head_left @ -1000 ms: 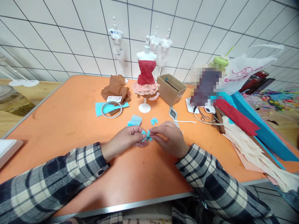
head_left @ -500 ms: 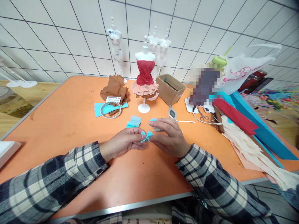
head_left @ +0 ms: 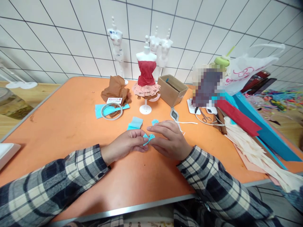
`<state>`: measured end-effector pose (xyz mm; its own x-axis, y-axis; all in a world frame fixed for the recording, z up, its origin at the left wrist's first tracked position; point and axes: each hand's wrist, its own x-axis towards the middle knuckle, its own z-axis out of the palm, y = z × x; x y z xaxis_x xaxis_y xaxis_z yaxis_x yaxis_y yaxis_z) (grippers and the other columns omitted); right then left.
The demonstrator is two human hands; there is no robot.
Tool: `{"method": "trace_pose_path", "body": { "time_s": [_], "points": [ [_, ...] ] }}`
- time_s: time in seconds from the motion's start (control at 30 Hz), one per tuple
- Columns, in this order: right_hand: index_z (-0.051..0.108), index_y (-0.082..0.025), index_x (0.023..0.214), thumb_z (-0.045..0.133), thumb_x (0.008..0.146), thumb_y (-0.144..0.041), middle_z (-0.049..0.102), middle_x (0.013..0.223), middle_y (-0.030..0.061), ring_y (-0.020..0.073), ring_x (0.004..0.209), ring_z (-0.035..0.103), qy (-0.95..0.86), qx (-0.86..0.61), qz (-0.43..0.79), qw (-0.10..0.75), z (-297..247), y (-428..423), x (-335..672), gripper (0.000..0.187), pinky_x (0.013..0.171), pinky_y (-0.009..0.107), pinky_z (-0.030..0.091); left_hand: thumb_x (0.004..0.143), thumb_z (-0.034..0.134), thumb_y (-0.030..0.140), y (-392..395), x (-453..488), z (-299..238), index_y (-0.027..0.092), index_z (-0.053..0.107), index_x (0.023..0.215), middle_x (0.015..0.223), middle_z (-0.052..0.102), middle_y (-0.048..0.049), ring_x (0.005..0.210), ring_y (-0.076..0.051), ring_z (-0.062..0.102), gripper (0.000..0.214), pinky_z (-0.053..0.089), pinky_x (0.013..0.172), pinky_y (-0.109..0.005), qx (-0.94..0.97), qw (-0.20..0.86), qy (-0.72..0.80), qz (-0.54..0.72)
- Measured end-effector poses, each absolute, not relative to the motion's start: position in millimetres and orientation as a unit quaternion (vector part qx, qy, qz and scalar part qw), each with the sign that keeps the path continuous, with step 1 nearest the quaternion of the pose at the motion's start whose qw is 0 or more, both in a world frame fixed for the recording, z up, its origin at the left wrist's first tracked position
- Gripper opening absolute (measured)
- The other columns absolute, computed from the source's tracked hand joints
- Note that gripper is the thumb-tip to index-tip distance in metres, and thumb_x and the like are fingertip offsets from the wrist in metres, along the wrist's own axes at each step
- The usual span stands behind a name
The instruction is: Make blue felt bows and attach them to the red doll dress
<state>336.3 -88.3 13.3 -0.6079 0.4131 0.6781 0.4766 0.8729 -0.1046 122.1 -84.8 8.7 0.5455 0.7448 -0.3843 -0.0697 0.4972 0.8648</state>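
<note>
A small light-blue crepe-paper bow (head_left: 149, 138), pinched in at its middle, is held between both hands above the orange table. My left hand (head_left: 129, 141) is closed, its thumb and fingers gripping the bow's left side. The thumb and index finger of my right hand (head_left: 169, 138) press on the bow's right side, while its other fingers arch above. Just beyond the hands lie a folded blue paper piece (head_left: 135, 123) and a small blue scrap (head_left: 155, 121). A mini dress form (head_left: 146, 72) in a red top and a ruffled pink skirt stands behind them.
Back left are crumpled brown paper (head_left: 115, 87) and a roll of tape (head_left: 111, 111) over blue paper. A cardboard box (head_left: 173, 91) stands right of the dress form. Thread snips (head_left: 174, 114), scissors (head_left: 205, 118), and cream paper strips (head_left: 248, 145) lie to the right.
My right hand's upper fingers have curled slightly inward over the bow, and the blue scrap behind them shows more. Both hands keep hold of the bow.
</note>
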Motion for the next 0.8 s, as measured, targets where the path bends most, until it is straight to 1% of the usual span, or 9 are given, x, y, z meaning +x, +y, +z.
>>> {"method": "trace_pose_path", "body": {
  "time_s": [0.13, 0.23, 0.3, 0.4, 0.5, 0.57, 0.67, 0.73, 0.8],
  "points": [
    [0.065, -0.027, 0.092, 0.062, 0.088, -0.026, 0.070, 0.111, 0.0017, 0.0185, 0.103, 0.061, -0.880, -0.253, 0.034, 0.400, 11, -87, 333, 0.005, 0.090, 0.037, 0.044, 0.077, 0.072, 0.038, -88, 125, 11, 0.014, 0.062, 0.082, 0.072, 0.069, -0.0028, 0.069, -0.015, 0.066, 0.026, 0.050, 0.065, -0.025, 0.553, 0.676, 0.407, 0.267],
    [0.062, -0.023, 0.088, 0.062, 0.087, -0.022, 0.072, 0.096, 0.0013, 0.0168, 0.092, 0.064, -0.871, -0.253, 0.096, 0.409, 11, -87, 330, 0.002, 0.087, 0.036, 0.044, 0.080, 0.067, 0.035, -93, 127, 13, 0.015, 0.061, 0.079, 0.063, 0.063, 0.0013, 0.056, -0.010, 0.057, 0.021, 0.042, 0.053, -0.019, 0.647, 0.580, 0.410, 0.277],
    [0.061, -0.022, 0.085, 0.061, 0.086, -0.021, 0.072, 0.086, 0.0012, 0.0168, 0.086, 0.064, -0.867, -0.264, 0.131, 0.401, 12, -88, 329, 0.001, 0.084, 0.036, 0.044, 0.083, 0.063, 0.032, -95, 127, 15, 0.015, 0.062, 0.077, 0.059, 0.059, 0.0034, 0.052, -0.008, 0.052, 0.018, 0.038, 0.048, -0.018, 0.701, 0.511, 0.410, 0.281],
    [0.061, -0.021, 0.083, 0.060, 0.086, -0.022, 0.068, 0.079, 0.0026, 0.0187, 0.084, 0.061, -0.866, -0.286, 0.160, 0.377, 14, -88, 329, 0.003, 0.083, 0.037, 0.044, 0.086, 0.057, 0.026, -96, 123, 15, 0.016, 0.064, 0.078, 0.062, 0.063, 0.0025, 0.056, -0.009, 0.056, 0.014, 0.043, 0.053, -0.018, 0.790, 0.375, 0.389, 0.289],
    [0.061, -0.021, 0.083, 0.060, 0.085, -0.022, 0.064, 0.080, 0.0036, 0.0200, 0.085, 0.059, -0.867, -0.295, 0.183, 0.359, 14, -87, 330, 0.002, 0.083, 0.038, 0.045, 0.089, 0.053, 0.023, -94, 117, 13, 0.018, 0.065, 0.084, 0.072, 0.071, -0.0001, 0.063, -0.012, 0.064, 0.014, 0.047, 0.060, -0.021, 0.879, 0.211, 0.320, 0.284],
    [0.061, -0.021, 0.083, 0.062, 0.082, -0.020, 0.064, 0.089, 0.0051, 0.0206, 0.090, 0.058, -0.863, -0.294, 0.203, 0.357, 14, -87, 331, 0.002, 0.087, 0.039, 0.045, 0.092, 0.049, 0.022, -91, 114, 12, 0.018, 0.065, 0.088, 0.075, 0.073, -0.0021, 0.066, -0.014, 0.067, 0.017, 0.048, 0.060, -0.023, 0.919, 0.124, 0.264, 0.265],
    [0.058, -0.021, 0.082, 0.061, 0.078, -0.013, 0.064, 0.106, 0.0071, 0.0214, 0.102, 0.057, -0.858, -0.268, 0.261, 0.351, 15, -88, 330, 0.009, 0.094, 0.040, 0.043, 0.094, 0.047, 0.021, -88, 111, 10, 0.020, 0.065, 0.092, 0.080, 0.075, -0.0032, 0.072, -0.015, 0.069, 0.018, 0.050, 0.062, -0.023, 0.944, 0.035, 0.206, 0.254],
    [0.057, -0.020, 0.081, 0.059, 0.077, -0.009, 0.065, 0.101, 0.0058, 0.0193, 0.097, 0.060, -0.841, -0.271, 0.325, 0.336, 15, -89, 330, 0.012, 0.091, 0.037, 0.046, 0.094, 0.048, 0.019, -87, 110, 10, 0.021, 0.065, 0.095, 0.083, 0.075, -0.0030, 0.076, -0.015, 0.070, 0.017, 0.051, 0.065, -0.023, 0.947, -0.006, 0.179, 0.266],
    [0.056, -0.020, 0.079, 0.058, 0.078, -0.010, 0.065, 0.087, 0.0028, 0.0161, 0.083, 0.060, -0.803, -0.313, 0.392, 0.323, 13, -90, 328, 0.010, 0.080, 0.032, 0.049, 0.093, 0.050, 0.017, -85, 109, 12, 0.021, 0.064, 0.097, 0.086, 0.076, -0.0032, 0.079, -0.015, 0.070, 0.015, 0.052, 0.068, -0.024, 0.946, -0.045, 0.154, 0.280]
  ]
}}
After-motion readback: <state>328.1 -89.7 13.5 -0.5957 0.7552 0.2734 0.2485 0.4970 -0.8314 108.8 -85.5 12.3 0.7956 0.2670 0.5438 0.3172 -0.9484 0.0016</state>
